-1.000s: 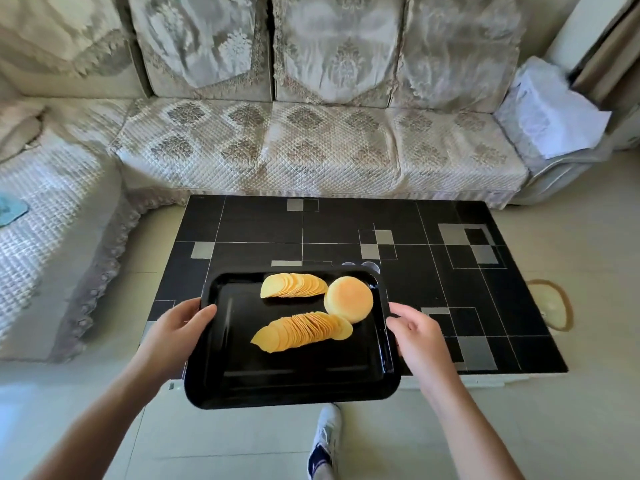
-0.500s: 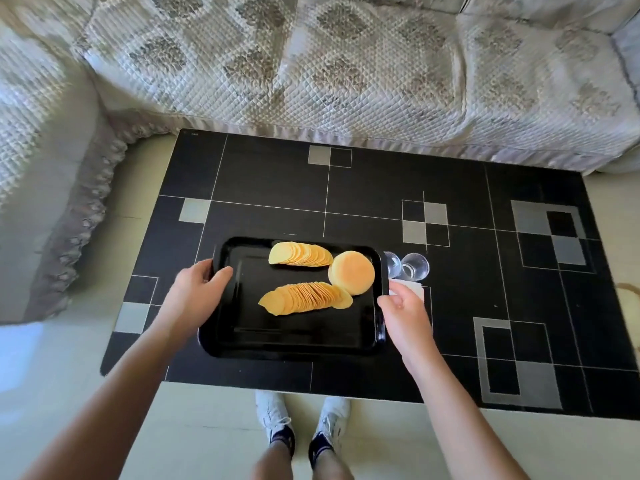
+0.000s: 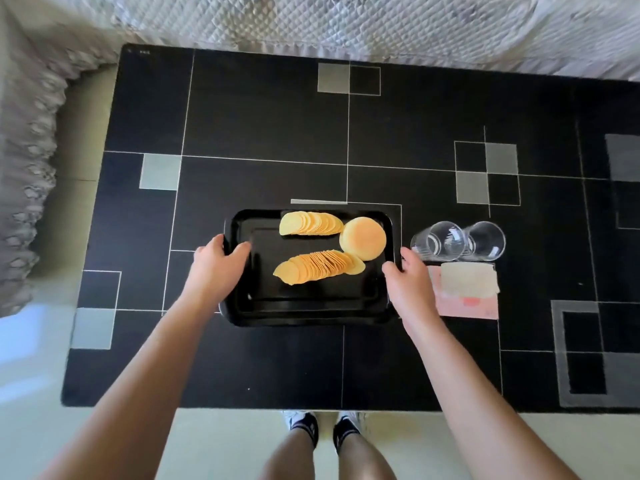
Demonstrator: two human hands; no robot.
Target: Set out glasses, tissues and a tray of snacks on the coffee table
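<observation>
Since the earlier frames the black tray [image 3: 308,308] has travelled from the table's near edge, where it overhung the floor, to well in on the coffee table [image 3: 263,126], about midway between its near and far edges and left of the middle; whether it rests flat or is held just above the top cannot be told. Its long axis runs left to right, parallel to the table's long sides. On it lie two fanned rows of crisps, the far row [image 3: 310,223] and the near row [image 3: 320,266], both stretched roughly along that axis, and a round bun [image 3: 363,238] at the far right corner, touching the near row.

The left hand [image 3: 216,268] grips the tray's left rim, thumb hooked inside. The right hand [image 3: 408,285] holds the right rim, fingers curled over the edge.

Just beside the right rim stand two clear glasses [image 3: 457,240], touching each other, and nearer to the person a pink tissue pack [image 3: 465,292], close to the right hand. Open tabletop spreads to the left, beyond the tray towards the sofa [image 3: 346,22], and along the near edge.
</observation>
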